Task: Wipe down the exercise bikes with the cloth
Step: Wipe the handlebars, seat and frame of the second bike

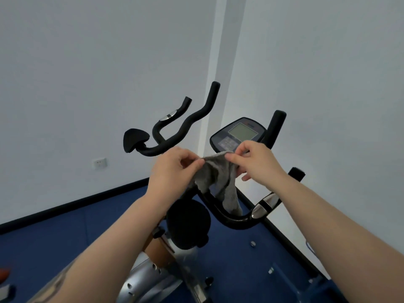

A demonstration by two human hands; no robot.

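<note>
A grey cloth (pixel 218 178) hangs in the air between both hands, above the exercise bike's handlebar (pixel 175 136). My left hand (pixel 172 169) pinches the cloth's top edge on the left, and my right hand (pixel 255 160) pinches the same edge on the right. The cloth's lower end droops in front of the curved black bar (pixel 236 223) with a chrome grip sensor (pixel 265 204). The bike's console (pixel 238 134) with a grey screen stands just behind my right hand. A black elbow pad (pixel 134 139) sits at the handlebar's left end.
The bike's silver and orange frame (pixel 153 265) lies below my left forearm, over a blue floor (pixel 65 232). White walls meet in a corner behind the bike, with a black skirting and a wall socket (pixel 100 163). A second bike's blue base shows at lower right (pixel 317 287).
</note>
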